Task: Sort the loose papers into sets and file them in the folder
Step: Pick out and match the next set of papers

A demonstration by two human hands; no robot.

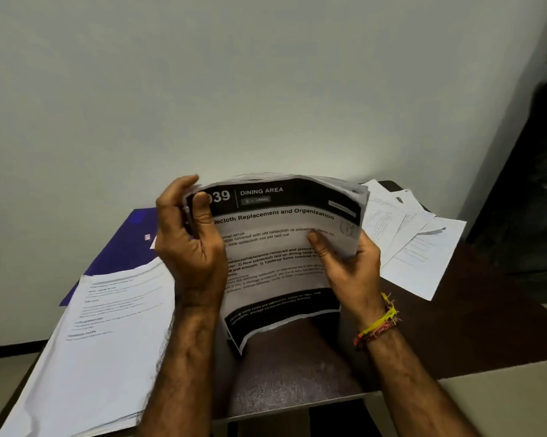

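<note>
Both my hands hold up a curved stack of printed papers above the middle of the table; its top sheet has a black header reading "DINING AREA". My left hand grips the stack's left edge, thumb across the header. My right hand holds the right side, thumb pressed on the top sheet. A blue folder lies on the table at the left, partly under a thick pile of papers. Loose sheets lie fanned out at the back right.
The dark brown table stands against a pale wall. A dark object stands at the far right beside the table. The thick pile overhangs the table's left front edge. A thread bracelet is on my right wrist.
</note>
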